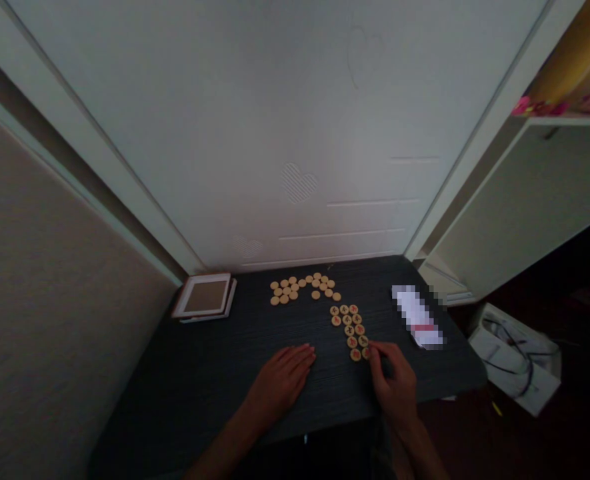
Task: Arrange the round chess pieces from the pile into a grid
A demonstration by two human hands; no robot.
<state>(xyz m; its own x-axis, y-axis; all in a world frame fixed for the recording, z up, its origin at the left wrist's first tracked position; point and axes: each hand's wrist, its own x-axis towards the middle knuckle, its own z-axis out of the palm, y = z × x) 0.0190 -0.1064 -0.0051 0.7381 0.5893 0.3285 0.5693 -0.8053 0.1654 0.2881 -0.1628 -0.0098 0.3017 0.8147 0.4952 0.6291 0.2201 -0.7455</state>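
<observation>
Several round wooden game discs (302,289) lie in a curved band on the dark table (215,353); those at the back show blank faces. The discs in the near column (351,325) show red or black marks. My left hand (283,379) lies flat on the table with its fingers stretched out, holding nothing. My right hand (393,381) rests at the near end of the column, its fingertips pinched on the last disc (366,353) there.
A white-framed flat box (205,297) sits at the table's back left corner. A blurred white packet (417,317) lies at the right side. White cabinets stand to the right, and a white bag (517,357) lies on the floor beyond the table's right edge.
</observation>
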